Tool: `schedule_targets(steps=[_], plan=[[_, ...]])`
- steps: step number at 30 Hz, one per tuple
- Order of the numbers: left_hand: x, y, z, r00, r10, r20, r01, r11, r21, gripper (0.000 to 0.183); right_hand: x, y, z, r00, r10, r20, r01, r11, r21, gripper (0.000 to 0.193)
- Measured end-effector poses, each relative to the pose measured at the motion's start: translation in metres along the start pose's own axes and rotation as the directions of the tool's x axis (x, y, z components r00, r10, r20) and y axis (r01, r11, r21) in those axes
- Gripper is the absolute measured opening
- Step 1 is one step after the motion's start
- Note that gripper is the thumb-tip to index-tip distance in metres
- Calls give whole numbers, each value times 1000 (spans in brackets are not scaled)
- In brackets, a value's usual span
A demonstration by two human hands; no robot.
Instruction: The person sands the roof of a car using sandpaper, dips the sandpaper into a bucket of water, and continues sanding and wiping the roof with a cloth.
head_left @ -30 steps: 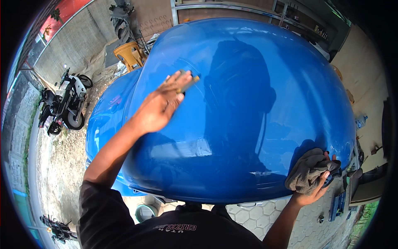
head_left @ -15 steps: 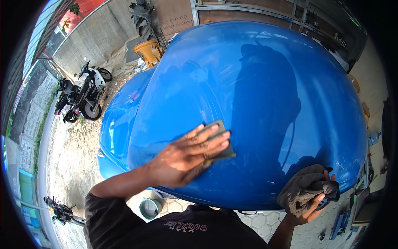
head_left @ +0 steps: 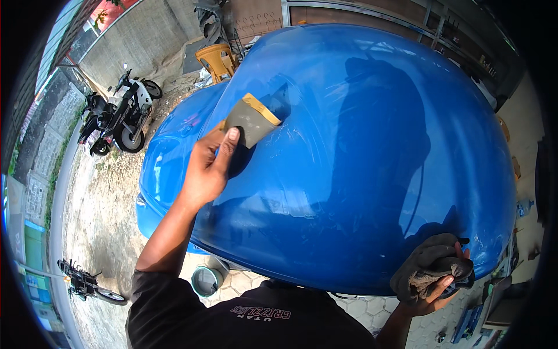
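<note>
A sheet of sandpaper (head_left: 251, 121) was lifted off a glossy blue car panel (head_left: 360, 174).

The left hand (head_left: 208, 168) pinched the thin, floppy sheet by its lower edge, thumb on top; it looked light and best gripped flat near one edge. The right hand (head_left: 433, 285), low beside the panel's rim, was closed around a soft grey rag (head_left: 424, 264).

One blue car body (head_left: 349, 157), filling the centre. One sheet of sandpaper (head_left: 251, 120) at 11 o'clock. One grey rag (head_left: 428, 263) at 4 o'clock. Two hands: left hand (head_left: 208, 168), right hand (head_left: 433, 291). Two motorbikes: one (head_left: 116, 125) at 10 o'clock, one (head_left: 87, 285) at 8 o'clock. One yellow plastic chair (head_left: 217, 59) at 11 o'clock. One bucket (head_left: 206, 281) at 7 o'clock.
</note>
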State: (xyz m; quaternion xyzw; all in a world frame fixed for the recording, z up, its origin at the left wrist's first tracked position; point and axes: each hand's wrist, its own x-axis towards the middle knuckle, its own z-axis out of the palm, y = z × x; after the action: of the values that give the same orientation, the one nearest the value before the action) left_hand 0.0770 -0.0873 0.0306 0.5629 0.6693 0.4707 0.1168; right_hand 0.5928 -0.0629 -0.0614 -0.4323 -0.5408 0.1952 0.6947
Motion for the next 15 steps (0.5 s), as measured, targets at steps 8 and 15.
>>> schedule_targets(steps=[8,15], plan=[[19,-34,-34,958,-117,-260,6,920,-391,42,0,2,3,999,-29,-31,27,997,-66,78],[51,-43,-1,969,247,6,-241,941,238,50,1,13,-4,999,33,-18,-34,997,-71,81]])
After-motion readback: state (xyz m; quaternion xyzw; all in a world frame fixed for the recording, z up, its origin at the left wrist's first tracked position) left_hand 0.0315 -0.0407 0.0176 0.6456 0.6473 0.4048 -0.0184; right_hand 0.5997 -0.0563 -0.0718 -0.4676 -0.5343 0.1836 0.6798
